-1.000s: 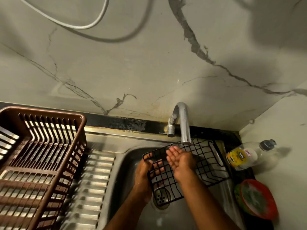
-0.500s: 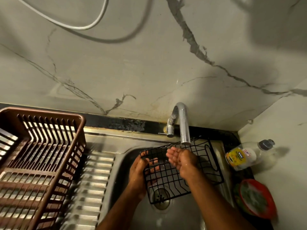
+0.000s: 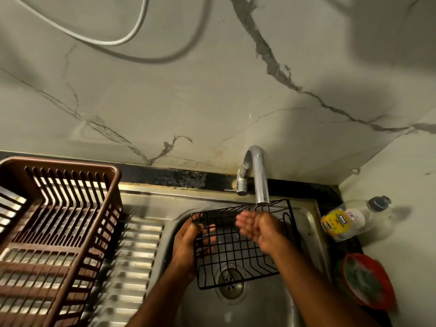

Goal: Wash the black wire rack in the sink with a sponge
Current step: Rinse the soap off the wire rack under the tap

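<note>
My left hand (image 3: 188,244) gripped the left edge of the black rack (image 3: 238,246), tilted over the sink (image 3: 309,223) drain, just below the tap (image 3: 259,180). My right hand (image 3: 259,228) lay open, palm up, on the wires, holding nothing. No sponge in either grip; best, I judged, to keep the rack steady and turn every wire under the spout.

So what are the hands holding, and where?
The left hand grips the black wire rack by its left edge. The right hand holds nothing; it lies open against the rack under the tap.
</note>
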A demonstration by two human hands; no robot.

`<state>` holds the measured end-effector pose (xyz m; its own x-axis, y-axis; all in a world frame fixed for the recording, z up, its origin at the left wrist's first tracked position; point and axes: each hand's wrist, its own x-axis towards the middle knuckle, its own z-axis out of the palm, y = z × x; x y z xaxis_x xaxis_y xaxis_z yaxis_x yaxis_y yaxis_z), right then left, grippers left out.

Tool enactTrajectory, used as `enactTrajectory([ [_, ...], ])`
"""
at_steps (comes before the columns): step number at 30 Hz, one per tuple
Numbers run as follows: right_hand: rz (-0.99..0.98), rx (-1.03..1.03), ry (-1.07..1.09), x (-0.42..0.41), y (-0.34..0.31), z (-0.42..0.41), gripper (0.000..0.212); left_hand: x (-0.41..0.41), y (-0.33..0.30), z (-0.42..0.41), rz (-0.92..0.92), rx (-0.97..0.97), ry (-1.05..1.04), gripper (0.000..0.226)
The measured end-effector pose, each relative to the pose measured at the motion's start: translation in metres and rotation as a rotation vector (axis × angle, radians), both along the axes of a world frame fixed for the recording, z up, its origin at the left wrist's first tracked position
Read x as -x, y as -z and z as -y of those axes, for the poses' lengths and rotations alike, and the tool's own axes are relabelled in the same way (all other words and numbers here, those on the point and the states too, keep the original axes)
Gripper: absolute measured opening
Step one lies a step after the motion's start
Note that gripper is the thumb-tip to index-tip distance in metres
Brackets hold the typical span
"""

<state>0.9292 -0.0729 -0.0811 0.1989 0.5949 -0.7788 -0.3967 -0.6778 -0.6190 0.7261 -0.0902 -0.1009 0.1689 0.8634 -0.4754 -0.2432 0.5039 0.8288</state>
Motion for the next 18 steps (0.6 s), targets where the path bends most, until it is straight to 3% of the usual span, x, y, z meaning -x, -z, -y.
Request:
enactTrajectory([
  [3, 0.001, 0.085, -0.458, 0.039, 0.001, 0.024, 0.041, -0.003, -0.002, -0.004, -0.019, -0.023, -0.010, 0.057],
  [5, 0.043, 0.127, -0.585, 0.047, 0.002, 0.027, 0.041, -0.001, -0.002, -0.007, -0.020, -0.054, 0.005, 0.047],
  [7, 0.107, 0.090, -0.455, 0.038, -0.003, 0.021, 0.041, 0.006, 0.000, -0.009, -0.014, -0.073, 0.011, 0.043],
  [10, 0.132, 0.035, 0.071, 0.016, -0.002, 0.006, 0.039, 0.013, 0.004, -0.007, -0.006, -0.052, -0.005, 0.046],
  [12, 0.058, 0.025, 0.269, 0.016, 0.000, 0.001, 0.039, 0.012, 0.006, -0.003, 0.007, -0.036, -0.013, 0.046],
  [15, -0.193, 0.054, 0.206, 0.045, 0.001, 0.004, 0.044, 0.003, 0.009, 0.005, 0.040, 0.018, -0.091, 0.045],
  [18, -0.157, 0.118, -0.084, 0.075, 0.003, 0.006, 0.048, -0.003, 0.007, 0.009, 0.066, 0.047, -0.132, 0.042],
])
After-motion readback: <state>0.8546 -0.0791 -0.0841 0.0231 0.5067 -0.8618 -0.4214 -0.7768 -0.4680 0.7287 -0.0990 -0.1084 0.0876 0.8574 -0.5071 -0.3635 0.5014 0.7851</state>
